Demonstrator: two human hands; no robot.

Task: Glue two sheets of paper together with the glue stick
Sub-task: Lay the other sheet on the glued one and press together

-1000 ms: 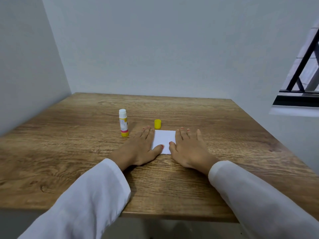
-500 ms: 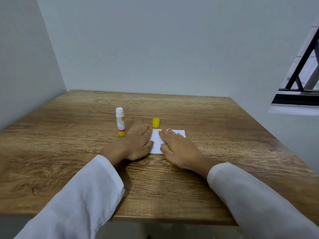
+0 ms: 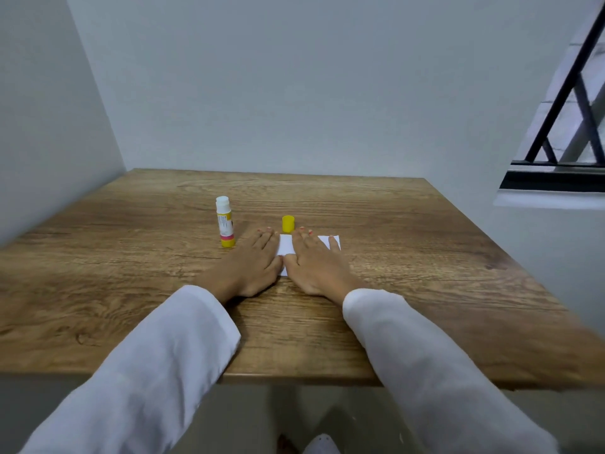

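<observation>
Flat hands (image 3: 252, 263) (image 3: 314, 262) pressing paper (image 3: 285, 245), uncapped glue stick (image 3: 225, 222)

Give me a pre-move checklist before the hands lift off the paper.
1. Paper flat on table: ok.
2. Left hand and right hand pressing it, fingers straight: ok.
3. Two sheets aligned: cannot tell, hands cover most of it.
4. Bond holding: cannot tell.
5. Glue stick upright, clear of hands: ok.
6. Glue stick capped: not ok, yellow cap stands apart beyond the paper.
</observation>
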